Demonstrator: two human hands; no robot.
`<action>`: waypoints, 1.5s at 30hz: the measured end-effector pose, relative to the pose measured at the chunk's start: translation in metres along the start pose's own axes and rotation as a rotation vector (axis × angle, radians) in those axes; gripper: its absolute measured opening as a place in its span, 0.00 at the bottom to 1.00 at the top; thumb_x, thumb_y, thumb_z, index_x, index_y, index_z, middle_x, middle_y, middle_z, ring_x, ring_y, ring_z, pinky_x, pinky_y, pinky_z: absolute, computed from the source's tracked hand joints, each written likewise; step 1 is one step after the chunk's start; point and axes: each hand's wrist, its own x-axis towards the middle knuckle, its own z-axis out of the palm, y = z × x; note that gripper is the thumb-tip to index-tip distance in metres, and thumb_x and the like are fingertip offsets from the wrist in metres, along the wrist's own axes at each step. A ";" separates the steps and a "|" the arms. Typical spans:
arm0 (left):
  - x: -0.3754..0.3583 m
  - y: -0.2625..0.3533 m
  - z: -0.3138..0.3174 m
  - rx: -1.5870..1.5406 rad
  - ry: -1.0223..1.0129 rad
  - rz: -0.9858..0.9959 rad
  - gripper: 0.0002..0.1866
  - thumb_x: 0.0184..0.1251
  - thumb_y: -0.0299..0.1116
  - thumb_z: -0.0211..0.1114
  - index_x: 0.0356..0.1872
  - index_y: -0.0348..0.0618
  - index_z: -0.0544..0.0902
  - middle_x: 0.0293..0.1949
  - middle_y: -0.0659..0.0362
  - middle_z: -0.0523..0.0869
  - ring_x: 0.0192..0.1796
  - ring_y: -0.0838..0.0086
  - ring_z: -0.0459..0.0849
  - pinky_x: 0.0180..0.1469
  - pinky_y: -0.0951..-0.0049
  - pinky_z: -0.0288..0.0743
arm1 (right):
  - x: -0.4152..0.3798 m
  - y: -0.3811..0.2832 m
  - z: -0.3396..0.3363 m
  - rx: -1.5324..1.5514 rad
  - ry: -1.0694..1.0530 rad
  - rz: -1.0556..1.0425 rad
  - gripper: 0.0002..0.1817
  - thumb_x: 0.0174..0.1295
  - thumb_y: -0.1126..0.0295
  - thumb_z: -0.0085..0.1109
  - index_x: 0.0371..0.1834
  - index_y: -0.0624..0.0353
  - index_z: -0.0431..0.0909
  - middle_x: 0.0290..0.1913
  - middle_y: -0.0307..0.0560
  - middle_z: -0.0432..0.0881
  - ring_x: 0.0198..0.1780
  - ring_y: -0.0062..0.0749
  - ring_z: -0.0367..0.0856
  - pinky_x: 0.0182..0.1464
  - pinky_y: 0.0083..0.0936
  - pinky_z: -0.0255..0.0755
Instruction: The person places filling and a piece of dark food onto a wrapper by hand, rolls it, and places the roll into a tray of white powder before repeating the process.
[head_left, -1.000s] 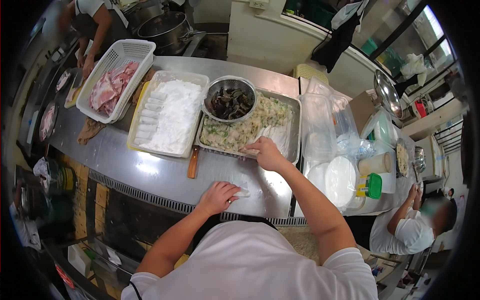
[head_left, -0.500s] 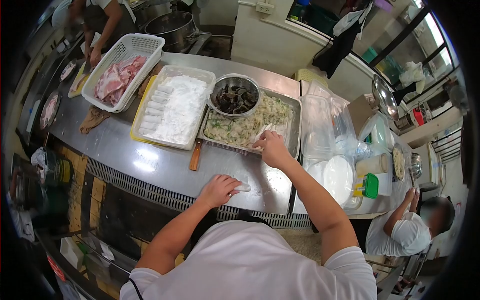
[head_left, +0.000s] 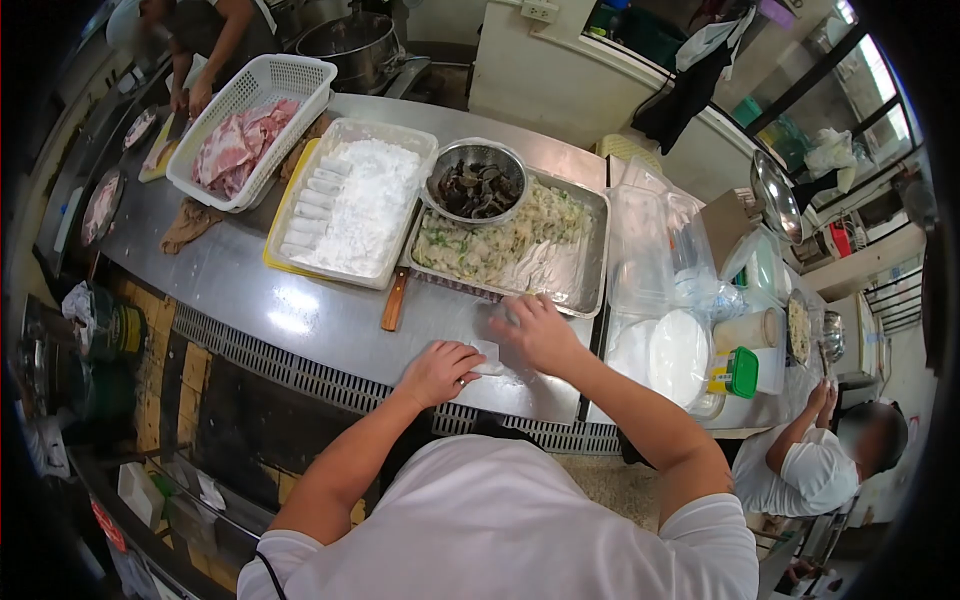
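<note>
My left hand rests at the front of the steel table, its fingers closed on a thin white wrapper. The wrapper's free part sticks out to the right. Close beside it, my right hand hovers over the table; its fingertips are smeared by motion, so what they hold cannot be made out. Behind that hand lies a metal tray of pale filling with green bits, its front right part scraped down to the metal. A perforated metal bowl of dark pieces sits on the tray's back left.
A white bin holds white powder and several white rolls. A wooden-handled tool lies beside it. Farther left, a white basket contains raw meat. Clear containers and a green-lidded tub stand right. Two other people work nearby.
My right hand has come back from the tray toward my left hand and the wrapper. The wrapper beside my left fingers now looks wider and flatter. The view has shifted slightly.
</note>
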 end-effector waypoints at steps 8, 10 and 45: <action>0.000 0.001 0.000 0.024 0.007 0.000 0.19 0.69 0.38 0.78 0.59 0.49 0.90 0.56 0.61 0.92 0.59 0.60 0.87 0.64 0.56 0.78 | -0.024 -0.025 0.039 -0.330 -0.128 -0.147 0.34 0.80 0.57 0.55 0.90 0.36 0.69 0.94 0.51 0.54 0.90 0.58 0.57 0.88 0.69 0.50; 0.000 0.001 -0.001 0.022 0.014 0.000 0.19 0.69 0.38 0.78 0.59 0.49 0.90 0.56 0.61 0.92 0.59 0.60 0.88 0.63 0.56 0.78 | -0.032 -0.020 0.042 -0.380 -0.147 -0.159 0.36 0.79 0.57 0.56 0.91 0.37 0.67 0.95 0.51 0.50 0.91 0.59 0.54 0.89 0.69 0.47; 0.019 -0.004 -0.006 0.067 0.149 -0.261 0.24 0.76 0.37 0.71 0.67 0.37 0.83 0.66 0.48 0.84 0.69 0.48 0.81 0.73 0.47 0.72 | -0.004 -0.072 0.053 0.309 0.209 0.334 0.32 0.68 0.64 0.71 0.75 0.61 0.76 0.64 0.56 0.82 0.67 0.55 0.79 0.75 0.53 0.68</action>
